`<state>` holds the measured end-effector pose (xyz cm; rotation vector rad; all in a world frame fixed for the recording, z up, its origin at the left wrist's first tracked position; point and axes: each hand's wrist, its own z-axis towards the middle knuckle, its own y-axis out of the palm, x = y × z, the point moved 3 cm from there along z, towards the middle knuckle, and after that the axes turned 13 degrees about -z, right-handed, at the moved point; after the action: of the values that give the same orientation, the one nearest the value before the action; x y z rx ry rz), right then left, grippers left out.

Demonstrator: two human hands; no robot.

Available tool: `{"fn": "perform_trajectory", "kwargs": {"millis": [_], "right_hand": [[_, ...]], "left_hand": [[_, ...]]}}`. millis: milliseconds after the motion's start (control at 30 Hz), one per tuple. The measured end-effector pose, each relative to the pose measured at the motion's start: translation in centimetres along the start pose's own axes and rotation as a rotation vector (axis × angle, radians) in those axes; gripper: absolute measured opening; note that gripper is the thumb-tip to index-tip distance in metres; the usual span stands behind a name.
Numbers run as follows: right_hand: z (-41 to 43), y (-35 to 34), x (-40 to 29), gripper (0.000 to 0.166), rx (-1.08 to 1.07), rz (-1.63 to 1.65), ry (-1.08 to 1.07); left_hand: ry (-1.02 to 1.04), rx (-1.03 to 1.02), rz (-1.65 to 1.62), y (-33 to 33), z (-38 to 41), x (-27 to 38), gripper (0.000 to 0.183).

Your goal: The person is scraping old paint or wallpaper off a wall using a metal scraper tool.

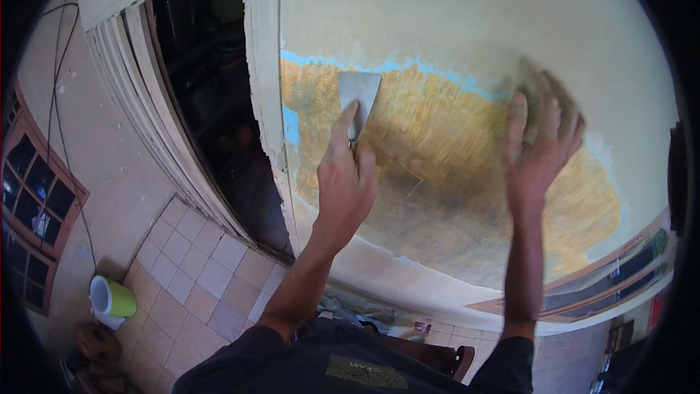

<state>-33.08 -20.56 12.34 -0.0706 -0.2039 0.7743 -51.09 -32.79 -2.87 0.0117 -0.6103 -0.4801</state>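
Observation:
My left hand [347, 180] grips a putty knife [359, 93] with a wide metal blade, its index finger laid along the blade. The blade points up, over the wall's bare patch [432, 115], just below its ragged light-blue upper edge. The patch is yellow-brown with a dark area and a thin crack. To the right, my right hand [541, 131] is blurred, its fingers spread at the patch's upper edge; nothing shows in it. Pale paint [437, 5] surrounds the patch.
At the left of the patch is a doorway with a chipped white frame [265, 65]. A green bucket [121, 300] stands on the tiled floor [202, 284] at lower left. Cables [54, 87] hang by a paned window [38, 191]. Below me is a wooden chair part [465, 362].

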Motion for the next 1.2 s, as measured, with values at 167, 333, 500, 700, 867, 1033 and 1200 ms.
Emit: {"fn": "perform_trajectory", "kwargs": {"millis": [167,333,500,700,867,1033,1200], "right_hand": [[1.3,1.8,1.6,0.046,0.068,-0.363,-0.267],[1.2,3.3,1.7,0.044,0.085,-0.430,-0.306],[1.0,5.2,1.7,0.045,0.074,-0.443,-0.376],[0.6,7.0,2.4,0.046,0.074,-0.412,-0.436],[0.8,7.3,2.2,0.046,0.091,-0.400,-0.454],[0.7,6.9,2.0,0.048,0.079,-0.419,-0.500],[0.7,6.6,1.7,0.048,0.062,-0.435,-0.512]], "left_hand": [[-0.307,-0.122,0.221,-0.4,3.2,0.5,0.063],[-0.174,-0.143,0.260,0.4,1.8,-0.9,0.055],[-0.290,-0.064,0.249,0.7,3.8,-2.8,0.058],[-0.188,-0.041,0.365,0.9,4.5,-4.3,0.057],[-0.117,-0.042,0.320,1.3,2.4,-4.6,0.055],[-0.218,-0.106,0.306,1.0,2.9,-3.7,0.055],[-0.094,-0.062,0.231,1.4,1.7,-4.3,0.055]]}}
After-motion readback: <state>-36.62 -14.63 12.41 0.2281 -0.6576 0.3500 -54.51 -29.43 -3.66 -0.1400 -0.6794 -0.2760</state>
